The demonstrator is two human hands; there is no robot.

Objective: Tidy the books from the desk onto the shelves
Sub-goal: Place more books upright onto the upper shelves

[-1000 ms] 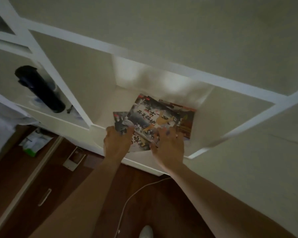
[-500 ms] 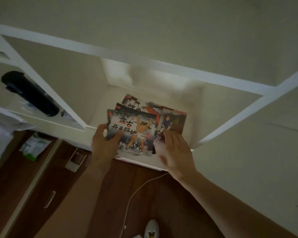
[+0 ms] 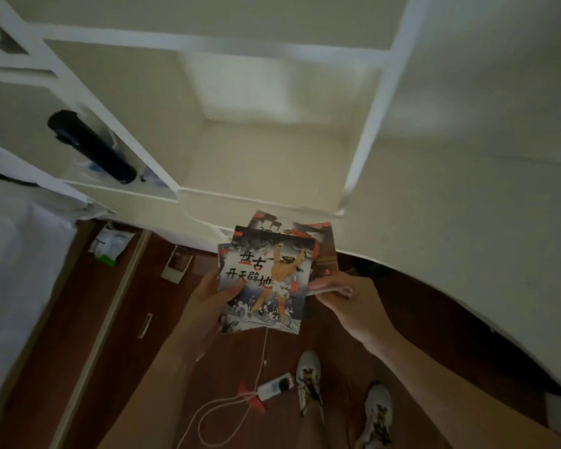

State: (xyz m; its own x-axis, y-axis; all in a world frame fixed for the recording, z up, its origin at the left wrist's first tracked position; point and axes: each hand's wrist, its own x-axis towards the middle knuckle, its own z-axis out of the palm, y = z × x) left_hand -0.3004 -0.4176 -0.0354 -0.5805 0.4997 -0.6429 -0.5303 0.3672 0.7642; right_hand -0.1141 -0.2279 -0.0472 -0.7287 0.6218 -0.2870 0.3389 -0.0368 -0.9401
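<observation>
Below the white shelf unit (image 3: pixel 272 202), out over the dark wooden floor (image 3: pixel 418 319), a fanned stack of thin picture books (image 3: pixel 266 280) is up in both hands, clear of the front lip of the open compartment (image 3: pixel 266 163). Left hand (image 3: pixel 204 306) grips the stack's left edge, thumb curled across the top cover beside the bold black characters, fingers hidden underneath. Right hand (image 3: pixel 347 303) pinches the right edge, thumb on top and fingers bent below. The top cover shows a bare-chested figure with raised arms above waves; at least two more covers peek out behind it, skewed toward the shelf. One compartment to the left, a black cylinder (image 3: pixel 91 147) lies tilted on its board. Down on the floor, a white power strip (image 3: pixel 272 387) with a looping white cable (image 3: pixel 221 416) sits near two white shoes (image 3: pixel 308 380), and a green-and-white packet (image 3: pixel 109 244) lies by a pale baseboard.
</observation>
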